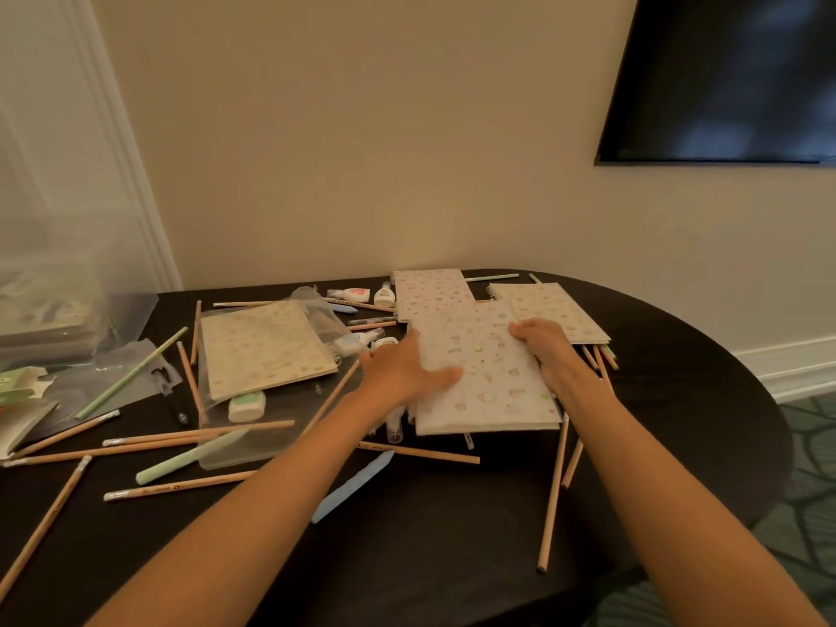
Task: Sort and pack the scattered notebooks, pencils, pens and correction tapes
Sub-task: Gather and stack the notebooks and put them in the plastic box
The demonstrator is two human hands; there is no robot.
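A patterned white notebook [486, 377] lies in the middle of the dark table [407, 536]. My left hand [402, 368] rests on its left edge with the thumb lying across the cover. My right hand [540, 343] grips its right edge, fingers curled over the top. Two more patterned notebooks lie behind it, one [429, 289] at the back and one [554, 316] to the right. Another notebook [267, 348] lies to the left on a clear bag. Several wooden pencils [181, 438], pastel pens [190, 459] and correction tapes [246, 407] are scattered around.
A clear plastic box [49, 305] with stacked items stands at the far left edge. Small correction-fluid bottles [384, 294] lie near the back. A dark screen [724, 79] hangs on the wall at the upper right. The table's rounded right edge drops to patterned carpet [809, 445].
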